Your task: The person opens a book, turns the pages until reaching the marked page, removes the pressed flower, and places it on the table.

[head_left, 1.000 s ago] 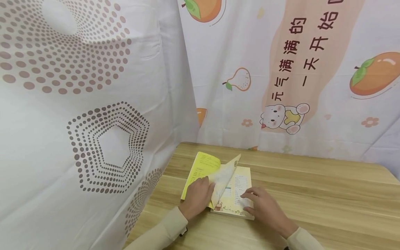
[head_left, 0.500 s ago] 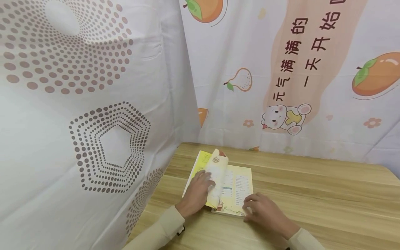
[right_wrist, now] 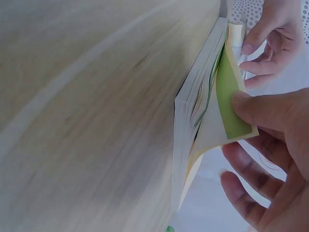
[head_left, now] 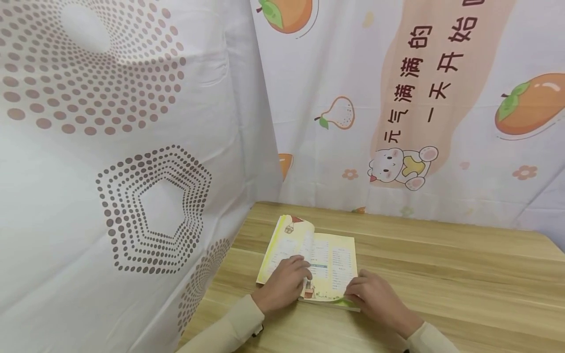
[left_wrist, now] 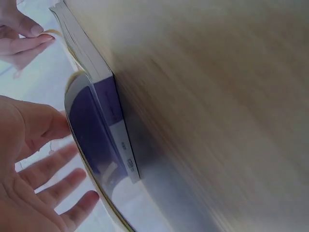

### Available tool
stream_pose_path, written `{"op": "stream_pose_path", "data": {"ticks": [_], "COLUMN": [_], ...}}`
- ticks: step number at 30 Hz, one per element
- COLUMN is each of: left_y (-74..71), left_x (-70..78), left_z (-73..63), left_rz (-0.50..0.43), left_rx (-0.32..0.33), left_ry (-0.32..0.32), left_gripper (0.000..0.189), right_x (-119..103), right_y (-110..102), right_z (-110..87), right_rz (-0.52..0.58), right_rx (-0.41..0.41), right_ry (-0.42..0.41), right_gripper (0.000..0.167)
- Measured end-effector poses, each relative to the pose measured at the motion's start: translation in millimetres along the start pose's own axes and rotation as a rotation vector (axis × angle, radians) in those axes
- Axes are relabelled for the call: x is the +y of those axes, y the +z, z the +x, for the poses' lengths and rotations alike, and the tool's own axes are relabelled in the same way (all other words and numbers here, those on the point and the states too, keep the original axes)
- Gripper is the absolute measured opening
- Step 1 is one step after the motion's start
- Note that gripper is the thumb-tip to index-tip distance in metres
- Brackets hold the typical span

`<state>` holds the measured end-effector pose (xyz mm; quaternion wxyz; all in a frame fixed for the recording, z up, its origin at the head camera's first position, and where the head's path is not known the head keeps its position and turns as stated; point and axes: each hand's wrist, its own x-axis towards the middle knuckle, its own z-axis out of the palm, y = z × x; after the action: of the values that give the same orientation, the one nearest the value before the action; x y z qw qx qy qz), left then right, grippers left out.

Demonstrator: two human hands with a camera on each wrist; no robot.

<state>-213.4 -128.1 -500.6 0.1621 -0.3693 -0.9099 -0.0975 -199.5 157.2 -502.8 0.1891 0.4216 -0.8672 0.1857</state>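
An open book with pale yellow printed pages lies on the table near its left end. My left hand rests on the left-hand page by the fold, its fingers loosely extended in the left wrist view. At the lower right corner my right hand pinches a page between thumb and fingers. That page is lifted off the block, and its green underside shows in the right wrist view. Along the lower edge, the dark and white spine is visible from the left wrist.
The wooden table extends to the right of the book. A white curtain with dotted patterns hangs close along the left side. Behind the table hangs a cloth printed with fruit and lettering.
A page that stood half turned under my left hand now lies over on the left side. My right hand has gone from hovering by the right page to lifting its lower corner.
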Motion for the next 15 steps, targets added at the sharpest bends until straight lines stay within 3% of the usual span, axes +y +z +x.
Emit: {"op": "stream_pose_path", "data": {"ticks": [4, 8, 15], "left_y": [5.0, 11.6, 12.7], "left_x": [3.6, 5.8, 9.5], "left_z": [-0.5, -1.8, -1.0], "left_rz": [-0.013, -0.03, 0.023], "left_rx": [-0.041, -0.074, -0.043], "left_ry": [0.009, 0.007, -0.036], "left_gripper": [0.008, 0.038, 0.032], "right_x": [-2, -4, -4], "right_y": [-1, -1, 0], "right_z": [1.8, 2.6, 1.4], "right_rz": [-0.021, -0.019, -0.021], "right_rx": [0.024, 0.044, 0.07], "right_ry": [0.013, 0.032, 0.082], "right_gripper": [0.015, 0.017, 0.023]}}
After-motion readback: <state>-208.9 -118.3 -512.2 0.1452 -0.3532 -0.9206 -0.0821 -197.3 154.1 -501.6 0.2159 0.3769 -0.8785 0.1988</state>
